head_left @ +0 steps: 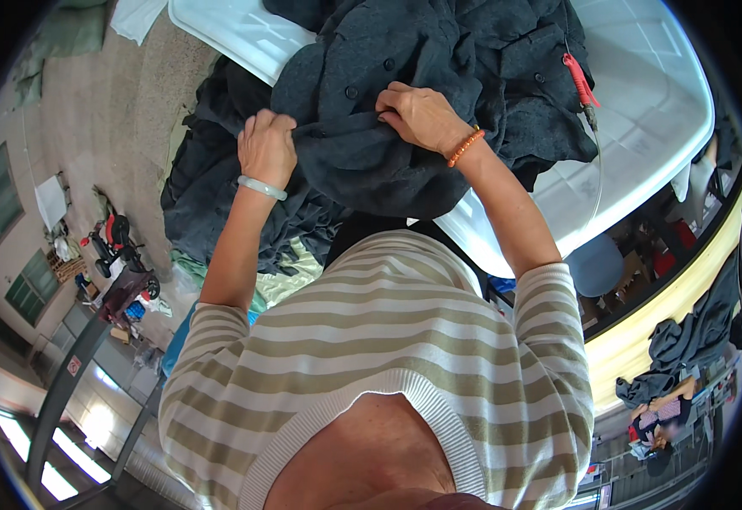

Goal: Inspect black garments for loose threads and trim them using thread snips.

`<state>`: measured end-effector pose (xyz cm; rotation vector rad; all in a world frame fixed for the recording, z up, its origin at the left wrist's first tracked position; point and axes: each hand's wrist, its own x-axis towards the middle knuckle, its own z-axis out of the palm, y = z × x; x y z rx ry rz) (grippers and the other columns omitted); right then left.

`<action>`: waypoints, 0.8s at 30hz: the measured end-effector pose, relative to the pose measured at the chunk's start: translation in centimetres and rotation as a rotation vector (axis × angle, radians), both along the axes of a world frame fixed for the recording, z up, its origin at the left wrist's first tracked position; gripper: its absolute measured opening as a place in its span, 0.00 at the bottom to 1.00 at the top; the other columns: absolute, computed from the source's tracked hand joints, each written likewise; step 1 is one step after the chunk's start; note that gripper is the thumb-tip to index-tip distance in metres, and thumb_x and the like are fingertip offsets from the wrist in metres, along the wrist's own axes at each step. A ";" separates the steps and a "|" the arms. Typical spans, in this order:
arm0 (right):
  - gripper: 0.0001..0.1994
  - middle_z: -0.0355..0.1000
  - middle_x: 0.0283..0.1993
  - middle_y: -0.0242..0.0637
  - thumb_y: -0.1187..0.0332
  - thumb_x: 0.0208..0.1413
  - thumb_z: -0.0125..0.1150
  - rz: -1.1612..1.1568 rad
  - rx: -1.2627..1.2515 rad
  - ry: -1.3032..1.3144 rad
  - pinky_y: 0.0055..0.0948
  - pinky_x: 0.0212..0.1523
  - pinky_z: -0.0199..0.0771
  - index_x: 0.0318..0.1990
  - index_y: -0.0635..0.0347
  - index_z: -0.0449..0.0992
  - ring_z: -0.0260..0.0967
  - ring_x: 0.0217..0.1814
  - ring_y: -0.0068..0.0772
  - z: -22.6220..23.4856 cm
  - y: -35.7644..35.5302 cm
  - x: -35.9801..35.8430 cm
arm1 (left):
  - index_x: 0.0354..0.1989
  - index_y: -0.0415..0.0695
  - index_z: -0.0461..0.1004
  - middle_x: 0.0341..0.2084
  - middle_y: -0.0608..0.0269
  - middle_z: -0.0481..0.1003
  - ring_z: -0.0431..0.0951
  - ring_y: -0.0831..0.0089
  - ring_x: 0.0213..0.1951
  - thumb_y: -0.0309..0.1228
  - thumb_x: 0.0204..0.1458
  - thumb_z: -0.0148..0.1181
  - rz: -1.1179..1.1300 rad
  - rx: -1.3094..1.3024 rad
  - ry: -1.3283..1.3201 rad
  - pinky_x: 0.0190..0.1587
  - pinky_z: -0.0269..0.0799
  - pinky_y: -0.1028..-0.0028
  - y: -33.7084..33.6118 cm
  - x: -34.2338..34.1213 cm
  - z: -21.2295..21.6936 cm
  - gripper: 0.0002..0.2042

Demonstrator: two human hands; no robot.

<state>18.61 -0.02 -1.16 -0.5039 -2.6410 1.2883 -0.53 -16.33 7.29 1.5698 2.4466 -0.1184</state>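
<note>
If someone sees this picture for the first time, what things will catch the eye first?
First, the two bare hands in the upper middle: the left hand and the right hand both pinch a fold of a dark grey buttoned garment. It is heaped on a white table at the top. At the right of the heap lies a red-handled tool.

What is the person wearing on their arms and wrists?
Short sleeves of a knitted top with olive-green and white stripes end above the elbows, so both forearms are bare. The left wrist has a smooth pale green bangle. The right wrist has an orange beaded bracelet. I can see no rings or gloves.
</note>
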 end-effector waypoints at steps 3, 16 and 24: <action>0.05 0.74 0.38 0.42 0.71 0.53 0.57 -0.002 -0.041 0.016 0.37 0.42 0.74 0.36 0.62 0.73 0.73 0.40 0.47 -0.6 -0.2 -0.4 | 0.37 0.42 0.75 0.33 0.55 0.72 0.72 0.55 0.39 0.20 0.47 0.55 -0.225 0.359 -0.124 0.42 0.68 0.63 4.3 1.6 0.3 0.09; 0.05 0.75 0.34 0.45 0.74 0.48 0.52 -0.186 0.159 -0.030 0.37 0.39 0.77 0.32 0.63 0.74 0.75 0.38 0.46 -1.2 -1.1 -1.5 | 0.36 0.39 0.79 0.42 0.47 0.76 0.76 0.52 0.45 0.26 0.51 0.53 -0.273 -0.443 -0.061 0.49 0.72 0.62 11.3 1.9 -4.9 0.09; 0.06 0.73 0.37 0.49 0.74 0.47 0.58 -0.216 -0.099 0.193 0.40 0.42 0.75 0.34 0.64 0.73 0.73 0.39 0.51 0.1 -0.8 -1.3 | 0.32 0.36 0.78 0.25 0.65 0.77 0.72 0.81 0.24 0.24 0.49 0.64 0.533 -0.108 -1.151 0.27 0.68 0.82 9.5 -0.6 -5.1 0.05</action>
